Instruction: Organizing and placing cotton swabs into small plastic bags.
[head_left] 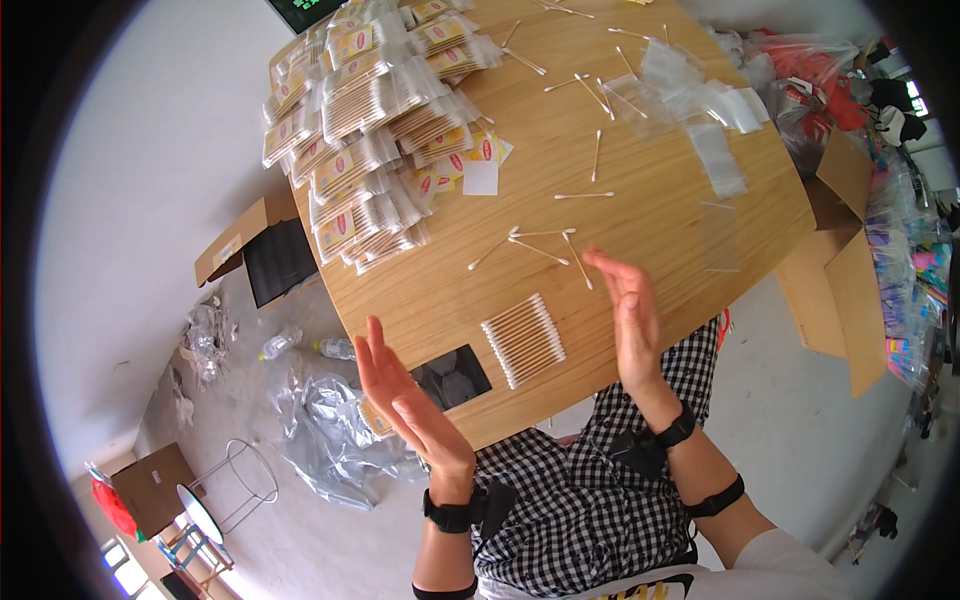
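Between my two raised hands, a row of cotton swabs (524, 341) lies side by side on the wooden table (420, 310). My left hand (402, 392) is held up at the table's near edge, left of the row, its fingers stretched out and nothing in it. To the right of the row is my right hand (628, 318), likewise empty with fingers straight. A dark phone-like slab (452, 377) lies beside my left hand. Just beyond the row, several loose swabs (541, 247) are scattered, one of them close to my right fingertips.
Packed swab bags (365, 130) are heaped at the table's far left, with printed cards (455, 172) next to them. Clear empty bags (700, 95) lie at the far right. Cardboard boxes stand left (255, 250) and right (835, 280) of the table. Plastic wrap (340, 430) covers floor at left.
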